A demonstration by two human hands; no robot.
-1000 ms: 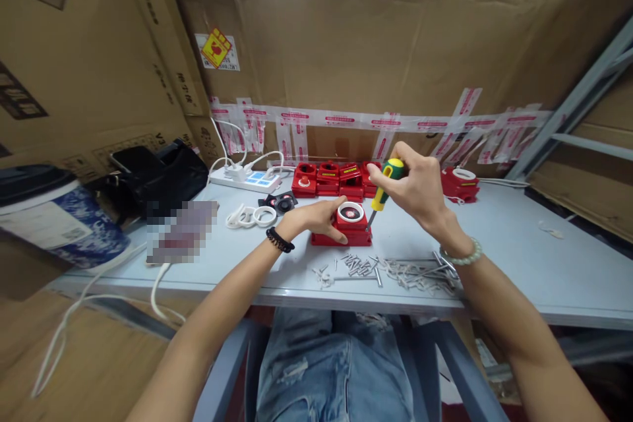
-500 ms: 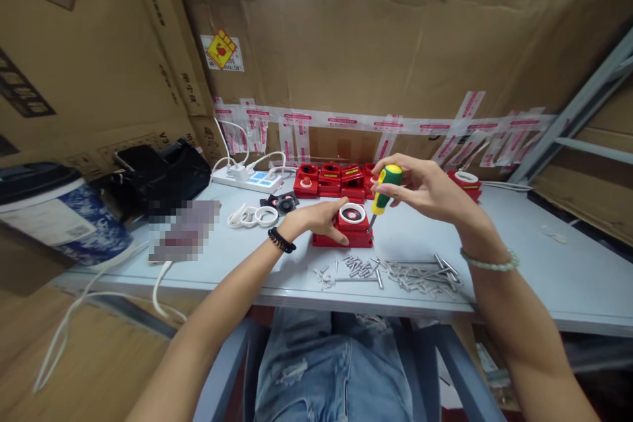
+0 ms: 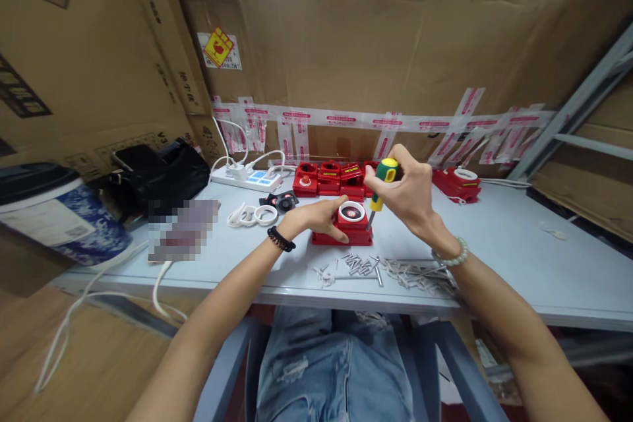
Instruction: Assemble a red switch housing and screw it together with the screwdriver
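A red plastic housing (image 3: pixel 356 237) with a white ring (image 3: pixel 351 211) on its top sits on the table in front of me. My left hand (image 3: pixel 324 219) grips its left side, thumb across the front. In my right hand (image 3: pixel 408 188) is a screwdriver (image 3: pixel 384 178) with a green and yellow handle, tilted slightly. Its tip meets the right corner of the housing; any screw there is too small to make out. Nearer the table's front edge lie a heap of loose screws (image 3: pixel 360 265) and several metal rods (image 3: pixel 420 270) mixed with small white pieces.
Several red housings (image 3: pixel 329 178) line the back, and others (image 3: pixel 459 183) stand at right. Left of my hand lie white rings (image 3: pixel 266 214) and black round parts (image 3: pixel 284 202). A power strip (image 3: pixel 247 178), a black bag (image 3: pixel 182 171) and a large cup (image 3: pixel 59 217) occupy the left side.
My right hand has turned around the screwdriver handle, and the wrist has swung left and down. The screwdriver tip remains at the housing's corner; my left hand keeps its hold.
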